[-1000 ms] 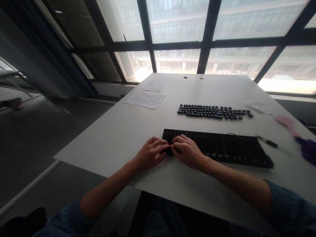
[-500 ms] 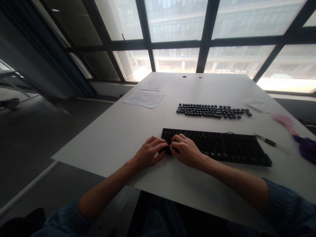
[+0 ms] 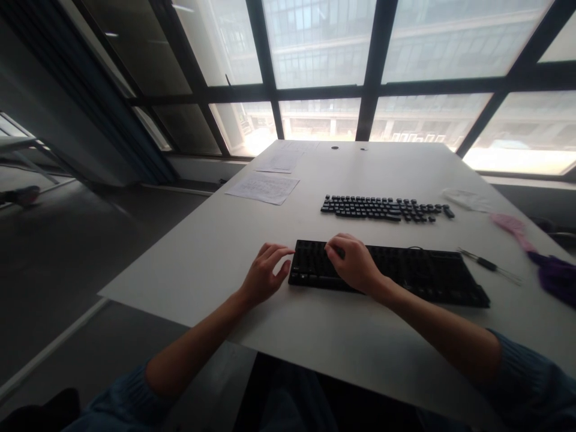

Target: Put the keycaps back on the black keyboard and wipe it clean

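Observation:
A black keyboard [image 3: 423, 270] lies crosswise on the table; most of it looks dark and bare of keycaps, with some keys along its front edge. My left hand [image 3: 266, 270] is beside its left end, thumb and fingers apart, the index fingertip at or near the corner. Above the keyboard's left part is my right hand [image 3: 355, 264], its fingers curled and thumb closed towards them. Whatever the right fingertips may pinch is too small to make out. Farther back, loose black keycaps [image 3: 369, 207] sit in rows in a keyboard layout.
A thin wire tool with a black grip [image 3: 486, 264] rests right of the keyboard. Beyond it are a clear plastic bag [image 3: 465, 199], a pink item [image 3: 510, 225] and a purple cloth [image 3: 558, 279]. Printed sheets [image 3: 263, 188] lie at the back left of the white table [image 3: 189, 264].
My hands have parted: the right has lifted and moved right and away over the keyboard, fingers curled, while the left has drawn back to the left and opened. The view has tilted slightly.

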Demonstrator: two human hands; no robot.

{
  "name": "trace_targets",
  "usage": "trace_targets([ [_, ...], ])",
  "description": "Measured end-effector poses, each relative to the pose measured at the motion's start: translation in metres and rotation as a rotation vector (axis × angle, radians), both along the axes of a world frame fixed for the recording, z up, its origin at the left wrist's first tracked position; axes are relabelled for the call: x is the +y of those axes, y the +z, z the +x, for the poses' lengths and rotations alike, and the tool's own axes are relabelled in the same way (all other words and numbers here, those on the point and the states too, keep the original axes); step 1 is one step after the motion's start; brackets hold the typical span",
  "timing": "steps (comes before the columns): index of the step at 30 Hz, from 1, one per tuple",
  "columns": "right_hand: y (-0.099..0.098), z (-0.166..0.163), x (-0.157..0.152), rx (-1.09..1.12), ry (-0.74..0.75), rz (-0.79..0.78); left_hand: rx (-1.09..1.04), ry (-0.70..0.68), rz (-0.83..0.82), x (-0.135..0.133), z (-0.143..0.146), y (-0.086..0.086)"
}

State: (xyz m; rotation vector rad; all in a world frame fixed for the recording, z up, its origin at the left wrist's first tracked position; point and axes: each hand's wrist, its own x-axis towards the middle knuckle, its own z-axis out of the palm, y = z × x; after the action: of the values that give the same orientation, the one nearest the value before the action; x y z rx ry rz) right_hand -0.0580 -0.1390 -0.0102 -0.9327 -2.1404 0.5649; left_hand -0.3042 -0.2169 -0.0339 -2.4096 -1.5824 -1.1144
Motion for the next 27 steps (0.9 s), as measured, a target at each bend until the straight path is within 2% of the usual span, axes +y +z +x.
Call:
trace_targets([
  [5, 0.002, 0.009, 0.011, -0.146, -0.014, -0.055, 0.026, 0.004, -0.084, 0.03, 0.005, 0.028],
  [8, 0.003, 0.016, 0.03, -0.198, -0.069, -0.052, 0.053, -0.044, -0.111, 0.066, 0.017, 0.042],
  [10, 0.003, 0.021, 0.051, -0.245, -0.126, -0.046, 0.042, -0.061, -0.126, 0.098, 0.029, 0.046],
  [15, -0.001, 0.03, 0.11, -0.395, -0.3, 0.049, 0.089, 0.008, -0.15, 0.175, 0.059, 0.039],
  [18, -0.008, 0.03, 0.133, -0.484, -0.309, 0.14, 0.127, 0.051, -0.145, 0.205, 0.072, 0.03],
  [22, -0.018, 0.022, 0.146, -0.565, -0.254, 0.208, 0.186, 0.029, -0.138, 0.225, 0.079, 0.017],
  [27, -0.024, 0.011, 0.154, -0.6, -0.193, 0.273, 0.276, -0.008, -0.142, 0.233, 0.08, 0.005],
])
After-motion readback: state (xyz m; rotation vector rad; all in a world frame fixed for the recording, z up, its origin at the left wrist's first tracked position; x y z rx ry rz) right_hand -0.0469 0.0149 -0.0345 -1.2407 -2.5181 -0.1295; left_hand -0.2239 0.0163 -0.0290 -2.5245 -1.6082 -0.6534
